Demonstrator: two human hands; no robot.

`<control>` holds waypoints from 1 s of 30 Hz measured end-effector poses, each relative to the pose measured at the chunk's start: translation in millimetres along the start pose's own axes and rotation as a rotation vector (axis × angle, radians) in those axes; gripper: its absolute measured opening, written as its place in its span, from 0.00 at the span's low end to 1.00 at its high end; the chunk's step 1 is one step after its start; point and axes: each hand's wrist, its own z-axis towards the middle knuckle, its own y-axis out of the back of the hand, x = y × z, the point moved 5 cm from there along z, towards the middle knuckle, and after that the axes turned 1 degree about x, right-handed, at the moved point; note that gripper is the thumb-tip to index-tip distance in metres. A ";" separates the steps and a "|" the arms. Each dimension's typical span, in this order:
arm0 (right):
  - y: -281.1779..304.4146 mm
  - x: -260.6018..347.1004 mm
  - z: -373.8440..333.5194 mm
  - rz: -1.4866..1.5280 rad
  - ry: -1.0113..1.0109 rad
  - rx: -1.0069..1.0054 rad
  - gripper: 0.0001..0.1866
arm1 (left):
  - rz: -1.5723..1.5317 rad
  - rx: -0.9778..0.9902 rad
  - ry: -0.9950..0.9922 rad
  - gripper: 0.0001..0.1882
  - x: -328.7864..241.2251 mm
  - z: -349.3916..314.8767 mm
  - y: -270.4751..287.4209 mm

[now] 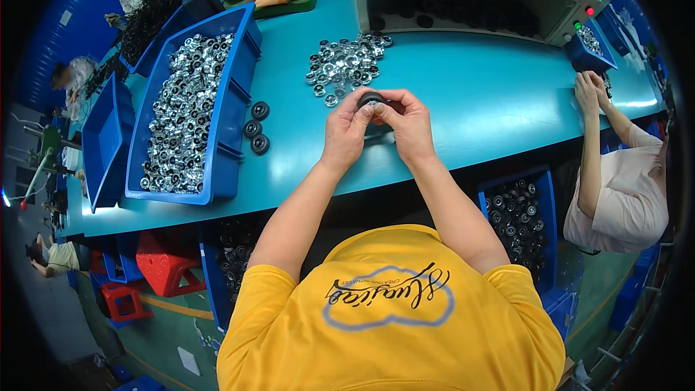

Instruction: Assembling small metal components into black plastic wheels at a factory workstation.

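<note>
Both of my hands meet over the near part of the teal table, closed around one small black wheel [370, 98]. My left hand [344, 135] grips its left side and my right hand [413, 127] its right, thumbs pressed together at the near side. Fingers partly hide the wheel; a bit of shiny metal shows by the thumbs. Just beyond lies a loose heap of shiny silver hubs [340, 65]. To the left, three black wheels [253, 129] lie in a short row beside a blue bin [226, 130] full of similar silver hubs.
A light-coloured machine housing [463, 38] stands at the back, with dark parts inside. An empty-looking blue tray [105, 134] sits far left. Below the table edge, a blue crate [544, 195] holds black wheels. At right, a co-worker's hands [590, 90] work near a small blue bin [583, 54].
</note>
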 end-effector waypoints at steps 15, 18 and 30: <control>-8.2 -21.6 -9.9 -0.152 0.216 -0.271 0.12 | 0.156 -0.165 -0.043 0.09 -1.5 -1.0 4.7; -16.0 -18.4 -11.1 -0.108 0.234 -0.263 0.12 | 0.174 -0.180 -0.040 0.10 -7.6 -0.9 2.5; -16.9 -1.4 -14.7 0.008 -0.073 -0.017 0.12 | 0.129 -0.130 0.052 0.12 -17.3 -19.1 -3.6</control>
